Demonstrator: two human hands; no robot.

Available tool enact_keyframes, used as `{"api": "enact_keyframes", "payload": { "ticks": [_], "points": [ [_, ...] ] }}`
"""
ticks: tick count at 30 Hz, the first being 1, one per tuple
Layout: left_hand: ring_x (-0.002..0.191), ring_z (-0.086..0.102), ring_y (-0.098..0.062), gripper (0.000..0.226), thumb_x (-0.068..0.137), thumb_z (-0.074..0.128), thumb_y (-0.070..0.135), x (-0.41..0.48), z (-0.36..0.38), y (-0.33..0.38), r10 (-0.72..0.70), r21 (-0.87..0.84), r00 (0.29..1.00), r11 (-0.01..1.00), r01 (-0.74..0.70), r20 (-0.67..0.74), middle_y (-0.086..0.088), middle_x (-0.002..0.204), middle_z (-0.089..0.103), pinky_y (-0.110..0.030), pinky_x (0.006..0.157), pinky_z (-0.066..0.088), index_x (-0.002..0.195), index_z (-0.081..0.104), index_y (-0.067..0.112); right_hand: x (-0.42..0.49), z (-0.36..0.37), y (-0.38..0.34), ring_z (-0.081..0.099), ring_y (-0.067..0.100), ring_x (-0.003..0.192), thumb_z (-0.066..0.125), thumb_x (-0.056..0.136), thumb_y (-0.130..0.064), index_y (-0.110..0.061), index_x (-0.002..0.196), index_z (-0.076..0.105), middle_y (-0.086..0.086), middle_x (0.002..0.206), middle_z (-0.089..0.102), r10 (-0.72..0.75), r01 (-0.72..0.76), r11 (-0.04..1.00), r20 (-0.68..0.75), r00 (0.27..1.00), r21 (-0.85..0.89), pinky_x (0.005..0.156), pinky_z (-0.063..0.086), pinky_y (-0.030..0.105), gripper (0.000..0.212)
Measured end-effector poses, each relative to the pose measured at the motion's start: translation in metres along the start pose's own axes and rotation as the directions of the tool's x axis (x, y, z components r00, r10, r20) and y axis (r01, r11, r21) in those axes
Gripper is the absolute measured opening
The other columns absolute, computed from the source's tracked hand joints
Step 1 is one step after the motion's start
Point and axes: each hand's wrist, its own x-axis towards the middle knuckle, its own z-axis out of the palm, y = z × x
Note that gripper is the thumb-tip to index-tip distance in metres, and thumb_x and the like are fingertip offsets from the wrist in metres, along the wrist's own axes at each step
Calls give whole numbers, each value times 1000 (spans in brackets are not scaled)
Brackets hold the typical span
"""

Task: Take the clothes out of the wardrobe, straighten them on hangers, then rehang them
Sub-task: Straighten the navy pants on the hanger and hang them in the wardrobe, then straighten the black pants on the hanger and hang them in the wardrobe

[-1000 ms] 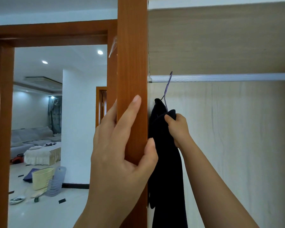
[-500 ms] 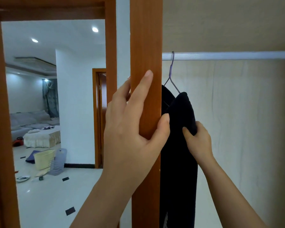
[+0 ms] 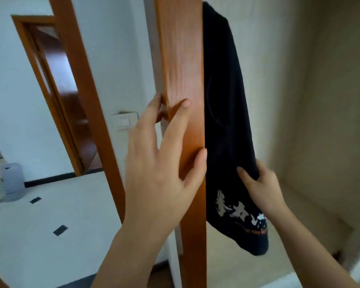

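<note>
An orange-brown wooden wardrobe panel (image 3: 181, 80) stands upright in the near middle, barring a straight pass from left to right. Left of it, room is open above the white floor (image 3: 50, 204). Just right hangs a long dark navy garment with white print (image 3: 227, 100), perhaps touching the panel; blur hides the gap. Right of the garment, the pale beige wardrobe interior (image 3: 299, 90) lies open to its far wall, save where the right hand (image 3: 260, 188) pinches the cloth's edge.
</note>
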Motion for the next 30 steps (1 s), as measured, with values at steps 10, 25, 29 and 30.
{"api": "enact_keyframes", "payload": {
  "ticks": [10,25,29,30],
  "points": [
    [104,58,-23,19,86,53,6,-83,43,38,286,-191,945,930,-314,-159,-14,117,58,-29,82,49,104,58,10,-85,-30,104,59,27,75,56,89,-15,-15,77,60,9,75,62,309,-305,941,3,951,-148,66,43,36,12],
    [91,61,-12,17,92,46,17,-256,146,79,88,67,-142,569,820,986,0,95,64,-14,69,42,101,60,13,-324,-117,227,54,8,66,51,91,-19,-23,90,54,-5,76,57,837,-849,396,-242,490,-350,56,40,20,6],
    [74,59,-9,20,94,38,14,-294,140,92,185,168,-329,578,799,926,0,88,64,-19,62,40,95,58,15,-433,-112,217,57,20,65,52,89,-15,-17,81,55,3,72,61,905,-977,134,-382,188,-163,65,48,32,9],
    [75,59,-10,19,94,38,14,-303,137,92,225,135,-336,615,777,915,0,88,64,-19,63,41,94,57,17,-457,-105,211,58,24,66,52,89,-12,-16,79,56,7,73,62,895,-994,93,-432,107,-53,70,51,37,11]
  ]
}}
